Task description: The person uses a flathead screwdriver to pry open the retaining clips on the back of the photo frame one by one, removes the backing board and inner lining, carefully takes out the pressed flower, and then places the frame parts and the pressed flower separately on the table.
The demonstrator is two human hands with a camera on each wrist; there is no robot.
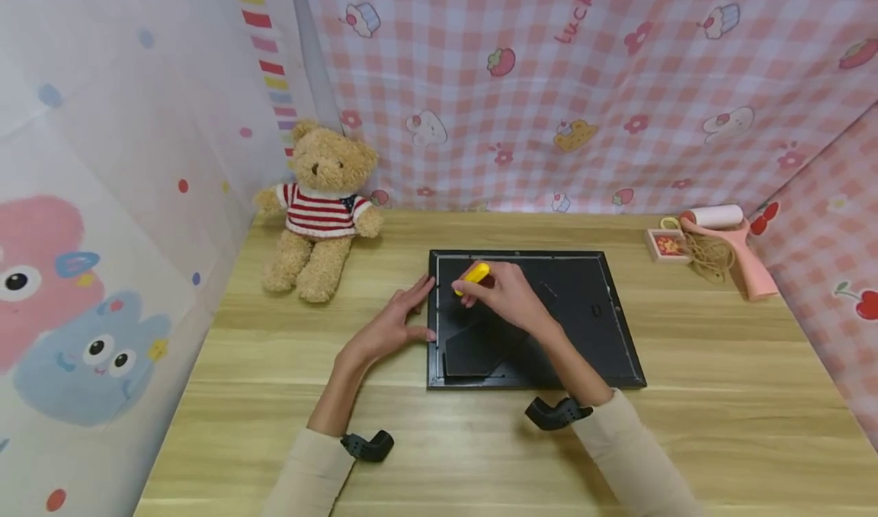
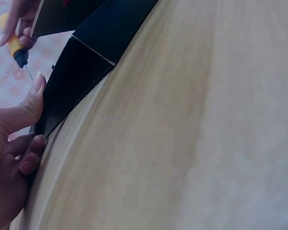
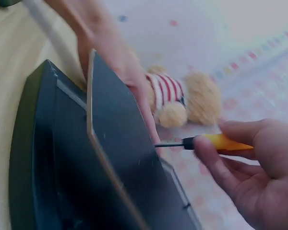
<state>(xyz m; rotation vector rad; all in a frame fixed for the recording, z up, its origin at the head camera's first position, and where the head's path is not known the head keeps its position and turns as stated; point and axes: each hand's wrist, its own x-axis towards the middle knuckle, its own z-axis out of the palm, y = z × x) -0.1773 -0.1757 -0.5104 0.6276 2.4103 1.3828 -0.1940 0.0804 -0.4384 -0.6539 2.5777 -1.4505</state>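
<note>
A black picture frame (image 1: 620,326) lies back side up on the wooden table, its stand leg (image 1: 473,349) raised a little from the backing. My right hand (image 1: 507,296) pinches a small screwdriver (image 3: 225,142) with a yellow handle, above the left part of the frame. In the right wrist view its thin shaft points toward the frame; the tip is hidden behind the stand leg. My left hand (image 1: 387,330) rests against the frame's left edge, thumb and fingers spread apart and touching the rim. Small metal tabs line the inner rim.
A teddy bear (image 1: 322,212) in a striped sweater sits at the back left. At the back right are a small box (image 1: 667,245) with red and yellow bits, a coil of twine (image 1: 709,258), a white roller (image 1: 716,216) and a pink handled tool (image 1: 754,265). Patterned curtains surround the table.
</note>
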